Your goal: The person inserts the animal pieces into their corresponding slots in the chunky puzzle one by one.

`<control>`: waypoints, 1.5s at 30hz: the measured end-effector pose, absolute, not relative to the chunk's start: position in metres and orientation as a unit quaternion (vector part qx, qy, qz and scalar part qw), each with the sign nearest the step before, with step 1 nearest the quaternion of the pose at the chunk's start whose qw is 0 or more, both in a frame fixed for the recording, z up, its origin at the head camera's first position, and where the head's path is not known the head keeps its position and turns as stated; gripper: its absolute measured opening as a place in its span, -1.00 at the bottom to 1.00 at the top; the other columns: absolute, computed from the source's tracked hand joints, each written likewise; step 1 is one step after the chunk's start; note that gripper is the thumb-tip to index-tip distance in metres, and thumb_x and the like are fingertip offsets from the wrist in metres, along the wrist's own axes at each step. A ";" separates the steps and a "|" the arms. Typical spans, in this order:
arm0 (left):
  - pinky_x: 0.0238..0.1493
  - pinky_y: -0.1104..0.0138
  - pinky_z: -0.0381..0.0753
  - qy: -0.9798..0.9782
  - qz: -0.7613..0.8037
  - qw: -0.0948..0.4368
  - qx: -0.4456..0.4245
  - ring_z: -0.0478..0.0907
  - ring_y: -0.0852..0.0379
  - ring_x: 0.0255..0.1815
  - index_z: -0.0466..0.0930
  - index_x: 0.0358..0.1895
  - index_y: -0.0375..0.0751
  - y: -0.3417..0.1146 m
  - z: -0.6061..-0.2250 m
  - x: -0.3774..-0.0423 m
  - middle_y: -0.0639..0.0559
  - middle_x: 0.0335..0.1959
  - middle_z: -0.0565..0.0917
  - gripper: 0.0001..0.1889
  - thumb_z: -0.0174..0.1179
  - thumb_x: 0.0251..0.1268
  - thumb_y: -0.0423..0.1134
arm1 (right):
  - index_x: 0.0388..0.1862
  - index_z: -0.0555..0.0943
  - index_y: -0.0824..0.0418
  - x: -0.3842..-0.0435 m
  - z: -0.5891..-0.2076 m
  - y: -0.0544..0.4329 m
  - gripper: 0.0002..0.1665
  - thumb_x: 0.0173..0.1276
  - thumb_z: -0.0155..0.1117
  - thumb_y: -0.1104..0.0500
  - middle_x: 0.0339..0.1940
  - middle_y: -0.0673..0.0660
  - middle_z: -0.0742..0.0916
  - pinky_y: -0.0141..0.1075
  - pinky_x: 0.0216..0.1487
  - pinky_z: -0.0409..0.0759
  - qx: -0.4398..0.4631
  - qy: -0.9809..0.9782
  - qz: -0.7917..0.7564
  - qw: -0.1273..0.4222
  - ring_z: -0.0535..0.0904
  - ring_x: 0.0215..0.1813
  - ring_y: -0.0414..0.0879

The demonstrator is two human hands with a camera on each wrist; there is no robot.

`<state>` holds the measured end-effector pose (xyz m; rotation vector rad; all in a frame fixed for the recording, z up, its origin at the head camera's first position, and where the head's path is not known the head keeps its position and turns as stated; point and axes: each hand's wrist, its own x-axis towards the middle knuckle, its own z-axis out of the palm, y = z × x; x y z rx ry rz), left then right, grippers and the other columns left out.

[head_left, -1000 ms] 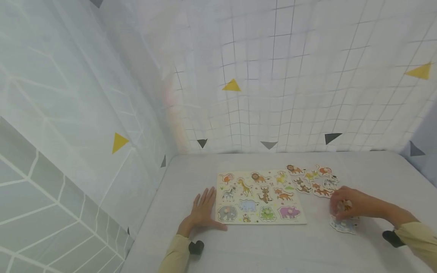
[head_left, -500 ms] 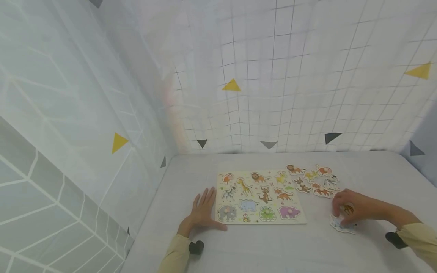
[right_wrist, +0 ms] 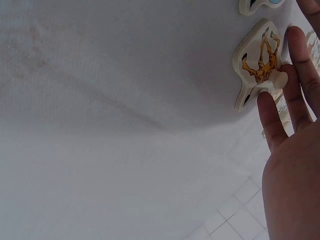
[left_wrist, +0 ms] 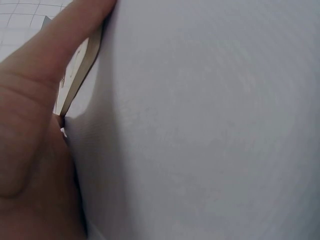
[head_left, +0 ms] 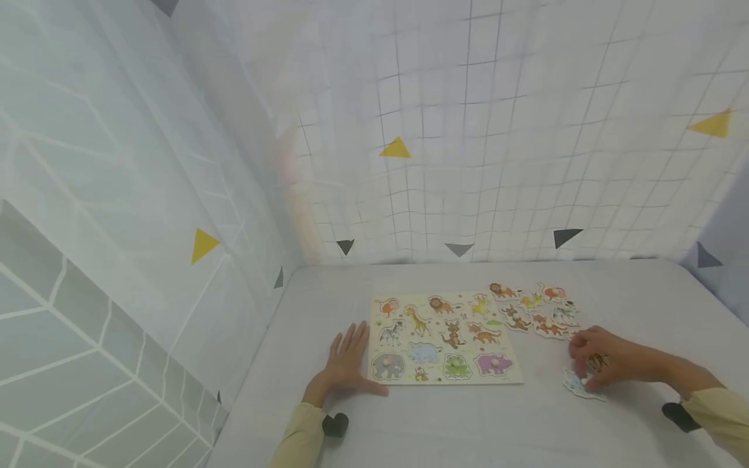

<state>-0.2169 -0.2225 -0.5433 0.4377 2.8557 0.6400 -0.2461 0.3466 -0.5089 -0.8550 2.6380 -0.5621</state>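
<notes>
In the head view, my left hand (head_left: 346, 365) lies flat with spread fingers at the left edge of a wooden animal puzzle board (head_left: 491, 385). Its thumb lies along the board's front edge. On the right, my right hand (head_left: 603, 357) reaches down over a giraffe puzzle piece (right_wrist: 263, 65) and a pale blue animal piece (head_left: 576, 385). The right wrist view shows the fingers fairly straight, with fingertips right at the giraffe piece's round knob (right_wrist: 278, 80). The thumb is apart from the index finger, close to the blue piece. The hand partly hides both pieces.
Behind the right hand lie several loose pieces, among them a lion (head_left: 503, 291), a kangaroo (head_left: 516, 318), a tiger (head_left: 549, 327), a zebra (head_left: 564, 313) and a monkey (head_left: 552, 292). An elephant (head_left: 387, 367), frog (head_left: 456, 367) and purple hippo (head_left: 493, 365) sit on the board.
My right hand has shifted slightly right and toward me, its thumb now lower over the blue piece. The giraffe piece shows a little nearer to me. The left hand has not moved.
</notes>
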 end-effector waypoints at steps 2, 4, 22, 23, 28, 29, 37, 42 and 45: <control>0.72 -0.26 -0.40 0.959 0.224 0.088 0.150 -0.35 -0.22 0.77 -0.26 0.69 -0.21 -0.224 -0.547 -0.217 -0.13 0.76 -0.20 0.58 0.48 -0.31 0.55 | -0.33 0.68 -0.30 -0.246 -0.510 0.347 -0.79 0.13 0.58 -0.18 0.07 -0.06 0.62 -0.54 -0.02 0.47 -0.306 0.919 -0.196 0.150 0.23 0.04 -0.55; 0.71 -0.27 -0.40 0.957 0.231 0.083 0.154 -0.34 -0.23 0.77 -0.25 0.69 -0.21 -0.225 -0.548 -0.216 -0.14 0.76 -0.19 0.59 0.48 -0.33 0.56 | -0.34 0.68 -0.31 -0.247 -0.511 0.346 -0.79 0.14 0.57 -0.19 0.06 -0.06 0.63 -0.52 -0.01 0.49 -0.312 0.919 -0.194 0.143 0.24 0.05 -0.54; 0.73 -0.22 -0.41 0.961 0.214 0.090 0.149 -0.35 -0.20 0.78 -0.24 0.69 -0.22 -0.223 -0.545 -0.218 -0.12 0.76 -0.21 0.55 0.53 -0.28 0.45 | -0.15 0.70 -0.36 -0.257 -0.512 0.328 -0.78 0.24 0.50 -0.21 0.00 -0.19 0.72 -0.28 0.04 0.57 -0.274 0.928 -0.225 0.112 0.39 0.02 -0.58; 0.73 -0.22 -0.41 0.961 0.214 0.088 0.149 -0.35 -0.19 0.78 -0.24 0.69 -0.21 -0.223 -0.545 -0.218 -0.12 0.76 -0.21 0.54 0.54 -0.28 0.44 | -0.15 0.70 -0.36 -0.257 -0.511 0.327 -0.78 0.24 0.50 -0.22 0.01 -0.18 0.72 -0.20 0.06 0.59 -0.264 0.930 -0.228 0.116 0.40 0.02 -0.58; 0.72 -0.24 -0.39 0.960 0.217 0.091 0.151 -0.34 -0.21 0.78 -0.23 0.69 -0.21 -0.223 -0.547 -0.219 -0.13 0.76 -0.19 0.53 0.56 -0.27 0.41 | -0.07 0.72 -0.25 -0.256 -0.508 0.321 -0.72 0.25 0.50 -0.17 0.07 -0.01 0.76 0.10 0.10 0.66 -0.238 0.934 -0.240 0.115 0.60 0.07 -0.30; 0.72 -0.25 -0.38 0.960 0.217 0.091 0.151 -0.33 -0.22 0.77 -0.23 0.69 -0.21 -0.224 -0.547 -0.219 -0.13 0.76 -0.19 0.54 0.55 -0.28 0.43 | -0.07 0.72 -0.23 -0.256 -0.507 0.320 -0.72 0.25 0.51 -0.17 0.09 0.03 0.77 0.15 0.10 0.67 -0.234 0.936 -0.241 0.110 0.65 0.09 -0.18; 0.72 -0.24 -0.40 0.958 0.227 0.089 0.149 -0.34 -0.22 0.77 -0.23 0.69 -0.22 -0.223 -0.543 -0.215 -0.13 0.76 -0.19 0.55 0.53 -0.29 0.48 | -0.06 0.72 -0.19 -0.260 -0.507 0.308 -0.69 0.27 0.48 -0.21 0.00 -0.09 0.83 -0.25 0.09 0.74 -0.244 0.939 -0.231 0.075 0.65 0.03 -0.42; 0.72 -0.25 -0.37 0.960 0.217 0.091 0.151 -0.32 -0.22 0.77 -0.22 0.69 -0.24 -0.223 -0.542 -0.216 -0.14 0.76 -0.18 0.53 0.54 -0.27 0.44 | 0.01 0.66 -0.03 -0.263 -0.505 0.301 -0.59 0.28 0.50 -0.14 -0.01 -0.02 0.81 -0.34 -0.02 0.79 -0.260 0.928 -0.255 0.073 0.73 -0.03 -0.30; 0.73 -0.23 -0.41 0.961 0.215 0.094 0.144 -0.35 -0.20 0.78 -0.24 0.69 -0.21 -0.223 -0.544 -0.217 -0.11 0.76 -0.20 0.53 0.55 -0.26 0.43 | 0.12 0.64 0.06 -0.265 -0.505 0.296 -0.48 0.26 0.51 -0.12 0.06 0.08 0.79 -0.32 -0.05 0.80 -0.253 0.929 -0.258 0.081 0.76 -0.03 -0.15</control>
